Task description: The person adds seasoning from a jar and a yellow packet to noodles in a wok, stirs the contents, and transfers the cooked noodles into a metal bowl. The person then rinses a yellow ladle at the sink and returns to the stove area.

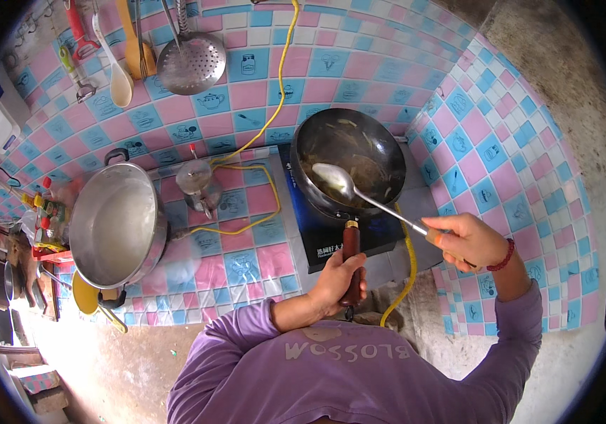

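My left hand (341,282) grips the dark red wooden handle (352,249) of a black wok (308,186), which sits on a black gas stove (324,253). In my right hand (463,241), at the right of the wok, is the handle of a metal cooking spoon (382,205). The spoon's bowl is over the near left part of the wok, with a little food or liquid in it. Brownish food pieces and some liquid lie inside the wok; haze blurs them. A red beaded bracelet (503,256) circles my right wrist.
Left on the tiled counter (239,265) stand a large metal pot (114,225) with pale contents and a glass oil pot (199,185). A yellow hose (411,265) hangs by the stove. Bottles (51,212) stand far left. A skimmer (191,63) and other utensils hang on the wall.
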A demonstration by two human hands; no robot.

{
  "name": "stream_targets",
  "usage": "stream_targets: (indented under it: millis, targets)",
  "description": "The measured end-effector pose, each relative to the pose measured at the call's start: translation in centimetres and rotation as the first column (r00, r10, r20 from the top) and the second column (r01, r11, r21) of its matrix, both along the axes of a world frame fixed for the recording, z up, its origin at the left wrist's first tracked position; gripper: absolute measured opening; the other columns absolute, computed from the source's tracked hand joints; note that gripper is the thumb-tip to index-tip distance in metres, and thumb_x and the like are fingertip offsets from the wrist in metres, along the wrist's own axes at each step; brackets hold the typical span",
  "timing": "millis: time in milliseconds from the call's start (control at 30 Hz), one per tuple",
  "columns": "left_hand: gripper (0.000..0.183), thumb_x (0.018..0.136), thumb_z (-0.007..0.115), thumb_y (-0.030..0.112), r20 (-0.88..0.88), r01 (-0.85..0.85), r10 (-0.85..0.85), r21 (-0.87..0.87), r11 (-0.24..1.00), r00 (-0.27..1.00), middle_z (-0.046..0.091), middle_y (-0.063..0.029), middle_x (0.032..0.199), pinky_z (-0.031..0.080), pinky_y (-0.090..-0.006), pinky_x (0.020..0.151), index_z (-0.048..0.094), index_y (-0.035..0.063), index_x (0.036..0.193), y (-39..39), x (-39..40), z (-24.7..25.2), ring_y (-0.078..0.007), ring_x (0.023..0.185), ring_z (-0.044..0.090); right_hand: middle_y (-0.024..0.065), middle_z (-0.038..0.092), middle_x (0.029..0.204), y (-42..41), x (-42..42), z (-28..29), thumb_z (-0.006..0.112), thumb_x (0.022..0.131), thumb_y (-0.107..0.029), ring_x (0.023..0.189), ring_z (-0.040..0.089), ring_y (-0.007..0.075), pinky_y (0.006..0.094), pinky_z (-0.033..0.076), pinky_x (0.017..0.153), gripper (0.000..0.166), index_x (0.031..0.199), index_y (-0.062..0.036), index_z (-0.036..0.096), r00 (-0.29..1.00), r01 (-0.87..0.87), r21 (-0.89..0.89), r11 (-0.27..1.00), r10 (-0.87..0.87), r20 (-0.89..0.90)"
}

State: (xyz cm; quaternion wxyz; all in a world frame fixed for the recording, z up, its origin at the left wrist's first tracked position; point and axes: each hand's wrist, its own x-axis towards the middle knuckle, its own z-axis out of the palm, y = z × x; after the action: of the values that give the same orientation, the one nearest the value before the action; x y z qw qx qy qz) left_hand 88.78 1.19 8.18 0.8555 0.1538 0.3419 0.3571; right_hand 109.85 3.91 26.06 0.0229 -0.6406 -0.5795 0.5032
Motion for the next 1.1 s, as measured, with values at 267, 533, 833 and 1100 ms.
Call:
stream_targets:
  millis: [267,533,833,1100]
  targets:
    - [0.021,0.091,0.053,0.019,-0.011,0.019,-0.019,0.013,1.000,1.000,0.050,-0.0061,0.070,0.047,-0.0322,0.044,0.038,0.0063,0.099,0.2,-0.2,-0.3,-0.0160,0.053,0.052,0.0224,0.058,0.071,0.9,1.4,-2.4,0.048,0.086,-0.007,0.066,0.058,0.0360,0.0385,0.047,0.062,0.025,0.108,0.0032,0.056,0.883,-0.431,0.556,0.711,0.203,0.424]
    - [0.022,0.091,0.054,0.020,-0.002,0.040,-0.040,0.021,0.999,0.999,0.052,-0.0064,0.072,0.047,-0.0320,0.045,0.040,0.0057,0.099,0.1,0.2,-0.3,-0.0168,0.054,0.054,0.0031,0.048,0.062,7.3,2.3,-7.5,0.048,0.095,-0.022,0.041,0.042,0.0096,0.0259,0.031,0.034,0.048,0.139,-0.0046,0.036,0.923,0.379,0.134,0.916,-0.384,0.015]
    - [0.020,0.091,0.053,0.020,0.014,0.022,-0.023,0.033,0.999,1.000,0.050,-0.0059,0.071,0.048,-0.0307,0.044,0.038,0.0059,0.096,0.0,-0.3,-0.4,-0.0154,0.052,0.052,0.0018,0.052,0.062,1.1,-0.7,-1.8,0.045,0.097,-0.019,0.038,0.044,0.0057,0.0216,0.034,0.033,0.042,0.135,-0.0008,0.041,0.987,0.065,0.026,0.998,-0.060,-0.152]
    - [0.020,0.091,0.054,0.021,-0.009,0.016,-0.015,0.015,1.000,1.000,0.052,-0.0060,0.071,0.047,-0.0319,0.045,0.041,0.0064,0.096,0.1,-0.3,0.0,-0.0164,0.053,0.054,0.0056,0.057,0.066,0.2,2.3,-2.0,0.049,0.091,-0.010,0.045,0.054,0.0126,0.0283,0.043,0.043,0.041,0.129,0.0032,0.047,0.923,-0.322,0.399,0.858,0.189,0.336]
